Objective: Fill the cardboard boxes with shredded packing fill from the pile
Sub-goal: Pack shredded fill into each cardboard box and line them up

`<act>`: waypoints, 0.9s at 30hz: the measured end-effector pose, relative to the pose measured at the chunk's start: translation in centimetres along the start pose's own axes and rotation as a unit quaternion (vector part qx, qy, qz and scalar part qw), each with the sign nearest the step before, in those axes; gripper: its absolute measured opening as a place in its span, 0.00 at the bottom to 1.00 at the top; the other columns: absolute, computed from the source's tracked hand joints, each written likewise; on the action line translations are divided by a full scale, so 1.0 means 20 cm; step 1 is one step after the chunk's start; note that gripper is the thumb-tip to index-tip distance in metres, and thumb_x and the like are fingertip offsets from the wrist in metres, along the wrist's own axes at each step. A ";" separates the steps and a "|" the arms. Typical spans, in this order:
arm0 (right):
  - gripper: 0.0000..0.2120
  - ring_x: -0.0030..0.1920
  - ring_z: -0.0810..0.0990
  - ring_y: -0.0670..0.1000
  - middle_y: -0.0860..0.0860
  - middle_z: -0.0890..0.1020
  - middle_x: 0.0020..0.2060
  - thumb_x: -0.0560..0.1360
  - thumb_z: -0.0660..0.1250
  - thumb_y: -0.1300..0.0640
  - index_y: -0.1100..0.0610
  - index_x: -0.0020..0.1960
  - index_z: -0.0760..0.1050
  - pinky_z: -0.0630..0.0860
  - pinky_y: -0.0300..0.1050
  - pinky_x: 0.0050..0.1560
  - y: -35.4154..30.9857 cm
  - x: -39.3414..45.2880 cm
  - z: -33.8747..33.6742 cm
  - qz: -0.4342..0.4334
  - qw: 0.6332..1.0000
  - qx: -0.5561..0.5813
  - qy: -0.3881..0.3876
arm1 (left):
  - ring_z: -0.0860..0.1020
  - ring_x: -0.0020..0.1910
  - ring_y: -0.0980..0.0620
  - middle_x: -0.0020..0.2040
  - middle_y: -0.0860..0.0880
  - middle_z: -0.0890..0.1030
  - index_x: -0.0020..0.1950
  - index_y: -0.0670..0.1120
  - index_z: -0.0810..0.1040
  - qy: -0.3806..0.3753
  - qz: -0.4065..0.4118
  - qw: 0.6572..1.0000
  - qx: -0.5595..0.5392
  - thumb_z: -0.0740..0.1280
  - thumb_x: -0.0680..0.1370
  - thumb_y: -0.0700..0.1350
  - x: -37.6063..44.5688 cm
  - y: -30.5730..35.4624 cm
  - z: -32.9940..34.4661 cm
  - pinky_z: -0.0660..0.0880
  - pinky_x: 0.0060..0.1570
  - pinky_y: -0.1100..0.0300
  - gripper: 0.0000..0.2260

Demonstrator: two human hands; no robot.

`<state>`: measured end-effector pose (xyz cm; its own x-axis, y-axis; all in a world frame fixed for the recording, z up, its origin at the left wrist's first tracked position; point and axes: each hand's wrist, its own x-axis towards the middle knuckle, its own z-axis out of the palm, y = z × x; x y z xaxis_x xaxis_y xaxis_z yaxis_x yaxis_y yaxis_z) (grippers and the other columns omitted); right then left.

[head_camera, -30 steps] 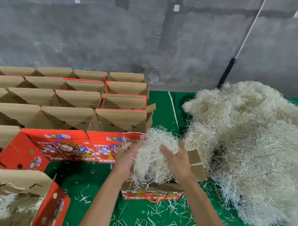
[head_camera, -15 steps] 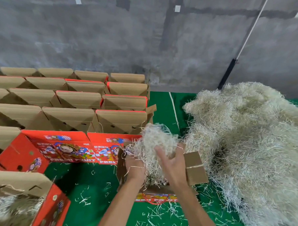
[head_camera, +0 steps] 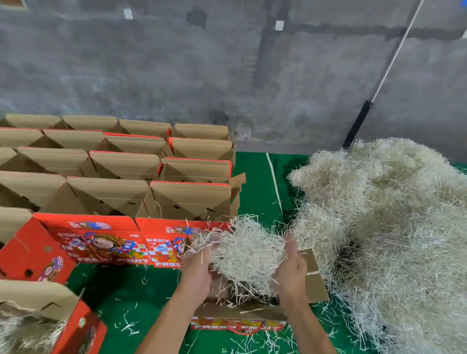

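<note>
Two hands are on the job, and both hold one clump of shredded fill [head_camera: 246,253] between them. Your left hand [head_camera: 197,273] grips the clump's left side, fingers curled up into the strands; your right hand [head_camera: 292,273] clasps its right side, thumb uppermost. The clump sits over the mouth of an open cardboard box [head_camera: 250,315], its lower strands reaching down inside (how full the box is underneath cannot be told). That box stands on the green table [head_camera: 130,298] directly in front of you, its brown flap [head_camera: 315,276] splayed out to the right, its red printed front facing you.

Just right of the box, the main pile of fill [head_camera: 390,237] spreads across the table's right side, touching the flap's edge. Loose strands [head_camera: 249,346] litter the green surface around the box.

To the left, rows of open boxes [head_camera: 115,171] stand packed side by side back to the wall, the nearest row showing red printed faces [head_camera: 95,240]. At the lower left corner, one further box [head_camera: 33,320] holds fill already. Behind everything runs a grey concrete wall [head_camera: 231,69].
</note>
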<state>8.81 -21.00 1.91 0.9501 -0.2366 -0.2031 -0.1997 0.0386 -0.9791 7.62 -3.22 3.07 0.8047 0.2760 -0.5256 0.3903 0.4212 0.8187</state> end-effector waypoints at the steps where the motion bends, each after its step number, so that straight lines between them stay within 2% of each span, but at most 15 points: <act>1: 0.38 0.50 0.83 0.56 0.57 0.84 0.49 0.74 0.55 0.25 0.58 0.57 0.80 0.73 0.61 0.62 0.00 -0.02 0.04 0.026 0.999 0.036 -0.019 | 0.80 0.56 0.49 0.60 0.44 0.79 0.67 0.53 0.72 -0.030 0.019 0.999 0.041 0.68 0.80 0.42 -0.04 -0.02 0.04 0.76 0.59 0.61 0.16; 2: 0.35 0.60 0.80 0.48 0.48 0.81 0.59 0.74 0.56 0.27 0.53 0.64 0.77 0.70 0.52 0.66 -0.01 -0.04 0.08 0.031 0.995 0.074 -0.058 | 0.79 0.54 0.48 0.55 0.49 0.80 0.62 0.56 0.73 -0.050 0.013 0.997 0.061 0.67 0.80 0.47 -0.08 -0.05 0.07 0.73 0.64 0.51 0.12; 4: 0.21 0.61 0.80 0.47 0.49 0.81 0.62 0.78 0.61 0.36 0.50 0.62 0.76 0.76 0.52 0.64 0.01 -0.08 0.14 0.014 0.991 0.066 -0.115 | 0.77 0.49 0.49 0.49 0.50 0.78 0.62 0.53 0.72 -0.043 0.003 0.988 0.146 0.61 0.84 0.44 -0.06 -0.15 0.11 0.71 0.59 0.51 0.08; 5: 0.15 0.55 0.83 0.50 0.53 0.83 0.56 0.81 0.60 0.42 0.52 0.56 0.76 0.78 0.56 0.59 0.01 -0.07 0.14 -0.003 0.994 0.027 -0.105 | 0.76 0.48 0.48 0.50 0.48 0.77 0.67 0.50 0.70 -0.032 0.003 0.988 0.153 0.58 0.84 0.41 -0.04 -0.15 0.12 0.71 0.56 0.52 0.12; 7: 0.22 0.28 0.77 0.53 0.51 0.79 0.29 0.80 0.58 0.40 0.55 0.38 0.71 0.77 0.56 0.34 0.03 -0.03 0.10 -0.069 0.995 -0.055 -0.056 | 0.77 0.49 0.52 0.50 0.49 0.76 0.75 0.44 0.65 -0.023 0.006 0.984 0.174 0.57 0.85 0.40 -0.03 -0.12 0.09 0.74 0.54 0.58 0.18; 10: 0.28 0.19 0.62 0.46 0.45 0.65 0.19 0.75 0.58 0.31 0.54 0.30 0.65 0.64 0.40 0.21 0.02 0.00 0.02 -0.103 0.992 -0.050 -0.049 | 0.78 0.47 0.50 0.50 0.45 0.78 0.70 0.41 0.71 -0.006 0.007 0.989 0.146 0.65 0.81 0.43 0.04 -0.07 -0.02 0.77 0.45 0.54 0.18; 14: 0.31 0.22 0.60 0.47 0.46 0.63 0.20 0.69 0.57 0.24 0.52 0.28 0.62 0.65 0.41 0.27 0.05 0.06 -0.04 -0.057 0.995 -0.071 0.026 | 0.75 0.60 0.39 0.67 0.35 0.74 0.72 0.35 0.67 0.074 0.016 0.994 0.085 0.61 0.83 0.40 0.15 -0.05 -0.12 0.75 0.45 0.67 0.18; 16: 0.37 0.24 0.63 0.46 0.45 0.65 0.24 0.70 0.53 0.21 0.56 0.32 0.67 0.72 0.42 0.33 0.06 0.06 -0.07 -0.031 0.996 -0.080 0.023 | 0.74 0.66 0.38 0.70 0.41 0.74 0.74 0.42 0.66 0.084 0.008 0.995 0.047 0.67 0.80 0.49 0.16 -0.06 -0.11 0.72 0.59 0.55 0.25; 18: 0.40 0.37 0.77 0.45 0.43 0.74 0.41 0.70 0.53 0.20 0.56 0.52 0.75 0.78 0.45 0.46 0.08 0.04 -0.05 0.003 0.996 -0.091 -0.010 | 0.72 0.67 0.46 0.69 0.52 0.74 0.71 0.52 0.69 0.026 -0.007 0.996 0.082 0.74 0.69 0.62 0.15 -0.08 -0.08 0.65 0.70 0.45 0.35; 19: 0.41 0.48 0.80 0.46 0.42 0.73 0.51 0.71 0.54 0.21 0.55 0.65 0.71 0.79 0.49 0.54 0.10 0.03 -0.02 0.014 0.994 -0.101 -0.028 | 0.70 0.67 0.50 0.67 0.56 0.73 0.70 0.54 0.70 -0.019 -0.006 0.989 0.144 0.73 0.65 0.67 0.11 -0.10 -0.04 0.63 0.71 0.45 0.37; 20: 0.40 0.51 0.81 0.46 0.41 0.74 0.56 0.73 0.57 0.25 0.54 0.72 0.66 0.81 0.49 0.53 0.11 0.00 0.02 0.011 0.991 -0.119 -0.051 | 0.70 0.66 0.52 0.64 0.58 0.72 0.66 0.56 0.70 -0.042 0.000 0.977 0.211 0.71 0.67 0.70 0.10 -0.14 0.00 0.65 0.70 0.47 0.33; 21: 0.34 0.44 0.82 0.45 0.43 0.78 0.54 0.75 0.62 0.31 0.54 0.71 0.68 0.82 0.45 0.45 0.13 -0.01 0.05 -0.001 0.987 -0.137 -0.081 | 0.74 0.63 0.51 0.60 0.57 0.75 0.67 0.53 0.70 -0.046 0.021 0.967 0.251 0.70 0.71 0.68 0.10 -0.19 0.02 0.69 0.64 0.49 0.31; 24: 0.01 0.35 0.77 0.43 0.50 0.80 0.40 0.78 0.69 0.57 0.53 0.49 0.77 0.76 0.34 0.37 0.15 0.04 0.09 -0.018 0.972 -0.202 -0.115 | 0.81 0.35 0.56 0.33 0.55 0.80 0.49 0.51 0.77 0.030 0.109 0.970 0.217 0.71 0.76 0.53 0.13 -0.19 0.03 0.76 0.35 0.59 0.08; 25: 0.05 0.35 0.77 0.42 0.50 0.81 0.37 0.77 0.70 0.54 0.51 0.43 0.77 0.76 0.34 0.37 0.14 0.07 0.06 -0.012 0.976 -0.196 -0.094 | 0.76 0.29 0.56 0.29 0.54 0.77 0.46 0.52 0.75 0.060 0.108 0.971 0.207 0.71 0.77 0.54 0.13 -0.15 0.01 0.73 0.28 0.61 0.08; 27: 0.16 0.30 0.77 0.42 0.50 0.80 0.31 0.73 0.68 0.39 0.52 0.38 0.77 0.75 0.34 0.32 0.10 0.12 -0.01 0.000 0.988 -0.150 -0.043 | 0.70 0.29 0.55 0.32 0.53 0.71 0.45 0.51 0.71 0.087 0.089 0.971 0.203 0.69 0.78 0.57 0.16 -0.10 -0.04 0.70 0.29 0.60 0.12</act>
<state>10.62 -21.64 -0.50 0.9647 -0.1521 -0.2152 -0.2485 -0.2539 -0.9348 9.04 -2.42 -0.45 0.8016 0.4702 -0.3692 0.4246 -0.0129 0.9053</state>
